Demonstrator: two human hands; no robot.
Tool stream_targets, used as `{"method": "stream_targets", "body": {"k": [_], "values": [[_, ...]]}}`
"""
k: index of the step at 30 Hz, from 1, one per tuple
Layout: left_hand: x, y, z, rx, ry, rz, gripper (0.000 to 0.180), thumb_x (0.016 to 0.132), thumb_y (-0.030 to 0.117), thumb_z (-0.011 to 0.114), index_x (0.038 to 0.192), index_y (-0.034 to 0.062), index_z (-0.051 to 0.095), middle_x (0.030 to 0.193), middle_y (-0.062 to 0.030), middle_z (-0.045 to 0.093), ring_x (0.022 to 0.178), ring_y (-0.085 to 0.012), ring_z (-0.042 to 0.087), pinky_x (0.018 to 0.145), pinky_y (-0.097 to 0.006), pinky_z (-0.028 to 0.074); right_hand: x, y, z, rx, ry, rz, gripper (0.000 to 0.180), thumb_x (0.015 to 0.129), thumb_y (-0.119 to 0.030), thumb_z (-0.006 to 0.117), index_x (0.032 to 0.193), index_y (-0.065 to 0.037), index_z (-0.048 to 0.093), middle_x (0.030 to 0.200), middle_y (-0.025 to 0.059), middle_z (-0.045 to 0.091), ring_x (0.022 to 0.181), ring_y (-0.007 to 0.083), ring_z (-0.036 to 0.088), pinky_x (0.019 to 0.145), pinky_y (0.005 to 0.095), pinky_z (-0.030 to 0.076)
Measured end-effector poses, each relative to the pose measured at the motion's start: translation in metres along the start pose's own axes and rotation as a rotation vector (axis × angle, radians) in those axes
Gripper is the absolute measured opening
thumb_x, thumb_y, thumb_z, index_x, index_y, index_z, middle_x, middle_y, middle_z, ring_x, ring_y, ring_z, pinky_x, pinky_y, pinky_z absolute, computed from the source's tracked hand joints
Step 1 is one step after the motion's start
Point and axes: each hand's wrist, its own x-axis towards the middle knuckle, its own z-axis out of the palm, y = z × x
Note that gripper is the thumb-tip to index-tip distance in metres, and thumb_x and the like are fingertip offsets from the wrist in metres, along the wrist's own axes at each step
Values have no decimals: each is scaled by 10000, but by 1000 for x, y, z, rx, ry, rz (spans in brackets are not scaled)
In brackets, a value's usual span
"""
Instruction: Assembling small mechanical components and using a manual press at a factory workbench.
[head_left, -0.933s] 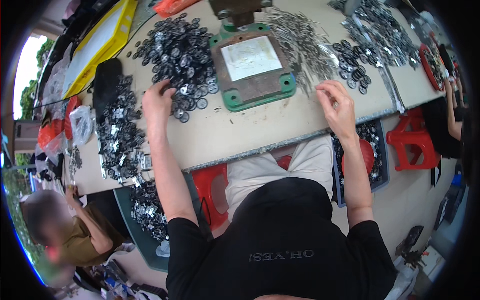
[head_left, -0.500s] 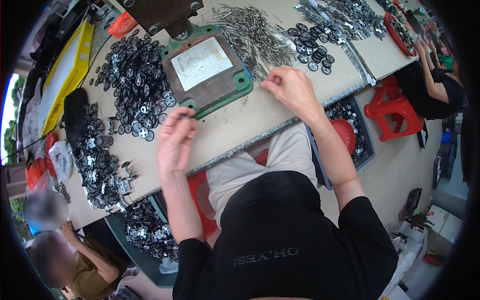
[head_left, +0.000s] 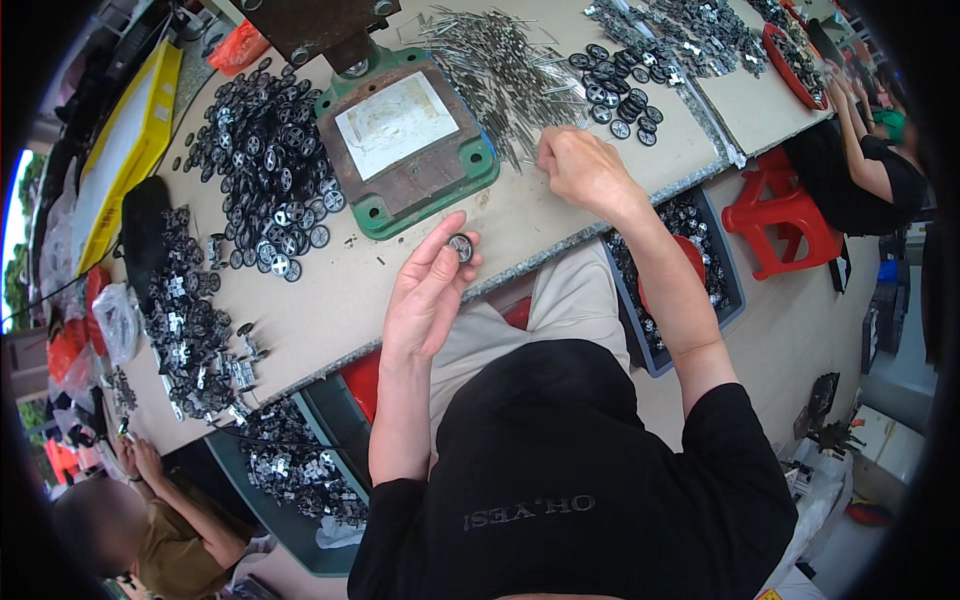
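My left hand [head_left: 428,290] is closed, pinching a small black wheel [head_left: 460,247] with silvery spokes between thumb and fingers, above the table's front edge. My right hand [head_left: 588,172] has its fingers curled together at the near end of a heap of thin metal pins [head_left: 500,70]. Whether it grips a pin is hidden behind the hand. Between and beyond my hands stands a press with a green base [head_left: 484,168] and a white sheet [head_left: 396,122] on its plate. A large pile of black wheels [head_left: 262,160] lies to its left, and a smaller group of wheels [head_left: 622,100] lies right of the pins.
Assembled wheel parts [head_left: 190,330] cover the table's left end. A green bin [head_left: 330,440] and a grey bin [head_left: 738,290] with more parts stand below the edge, near a red stool [head_left: 785,225]. Other people sit at the left and far right. A yellow tray [head_left: 130,150] leans at the left.
My left hand has moved right, away from the press corner, and turned so the wheel shows. My right hand has shifted slightly right, its fingers now curled in by the pins.
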Motion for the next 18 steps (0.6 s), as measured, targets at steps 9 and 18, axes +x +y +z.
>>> {"method": "stream_targets", "body": {"k": [9,18], "values": [[12,-7,4,-146,-65,-15,419,901,154,530,1277,4,422,1138,-151,558,969,-203,586,849,-279,496,-22,-33,-6,848,16,-107,142,816,-44,557,945,16,562,734,49,589,672,104,559,612,252,449],[14,-10,4,-197,-88,-16,379,905,114,519,1257,-7,448,1130,-144,564,961,-221,594,839,-299,502,-41,-50,7,1295,8,-189,125,823,-49,605,922,12,560,798,29,612,761,65,573,660,209,460]]}}
